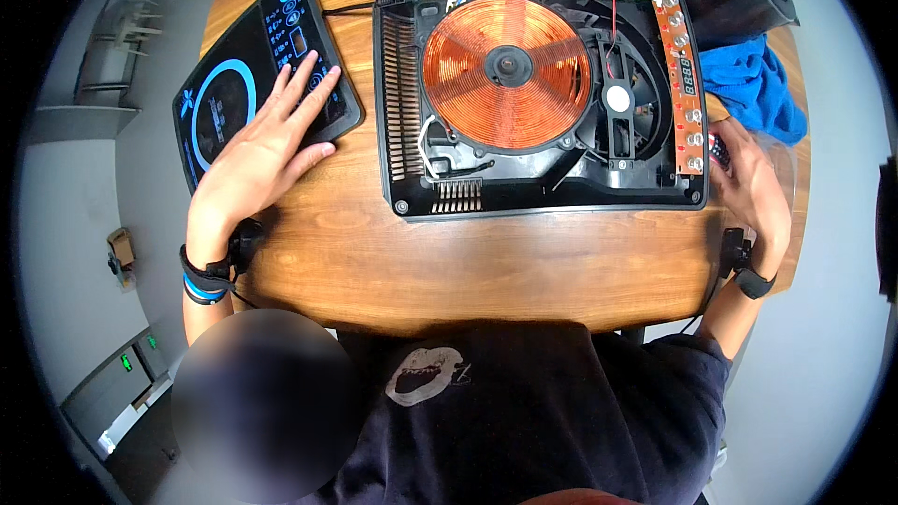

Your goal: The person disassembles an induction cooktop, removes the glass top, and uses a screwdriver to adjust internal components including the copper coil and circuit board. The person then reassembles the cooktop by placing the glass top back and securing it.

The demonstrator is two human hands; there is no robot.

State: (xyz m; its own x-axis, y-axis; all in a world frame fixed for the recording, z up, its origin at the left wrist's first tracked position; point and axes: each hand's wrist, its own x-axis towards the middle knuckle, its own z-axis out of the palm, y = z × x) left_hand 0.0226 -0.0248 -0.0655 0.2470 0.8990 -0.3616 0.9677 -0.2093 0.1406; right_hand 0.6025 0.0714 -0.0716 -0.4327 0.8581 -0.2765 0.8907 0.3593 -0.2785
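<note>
While the left hand (pixel 251 157) lies palm down with its fingers spread over the control strip of a black induction cooktop panel (pixel 213 117), closed around nothing, the right hand (pixel 754 185) curls over a small dark object (pixel 718 151) with pinkish specks; whether it grips that object I cannot tell, as the fingers hide most of it. The panel sits at the left of the wooden table (pixel 486 266), tilted at an angle beneath the left fingers. Between the hands, apart from the left and just beside the right, lies an uncovered induction cooktop base (pixel 552 196). Printed on the panel are a thick light-blue ring, a blue petal-like mark and a column of small blue icons with tiny lettering. Inside the black base, a round copper coil (pixel 505 122) shows darker spokes around a grey hub, with a black cooling fan (pixel 645 122) at its right. Along the base's right edge runs an orange circuit board (pixel 690 131) bearing clear round caps and a four-digit display (pixel 687 77). Beyond the right hand, a blue cloth (pixel 758 84) lies below a black pitcher-like vessel (pixel 725 0).
</note>
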